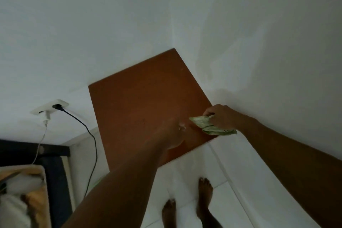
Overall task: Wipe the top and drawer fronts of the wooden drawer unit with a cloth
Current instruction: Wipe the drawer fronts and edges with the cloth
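The wooden drawer unit (140, 98) stands in a room corner; only its reddish-brown top shows, and the drawer fronts are hidden below. My right hand (220, 116) grips a crumpled pale green cloth (211, 126) at the top's near right corner, by the wall. My left hand (174, 135) rests on the top near its front edge, blurred, with fingertips visible beside the cloth; nothing shows in it.
White walls meet behind the unit. A wall socket (50, 108) at the left holds a black cable (88, 135) and a white charger cable (41, 140). A dark bed frame (37, 150) and bedding sit lower left. My bare feet (185, 203) stand on white floor tiles.
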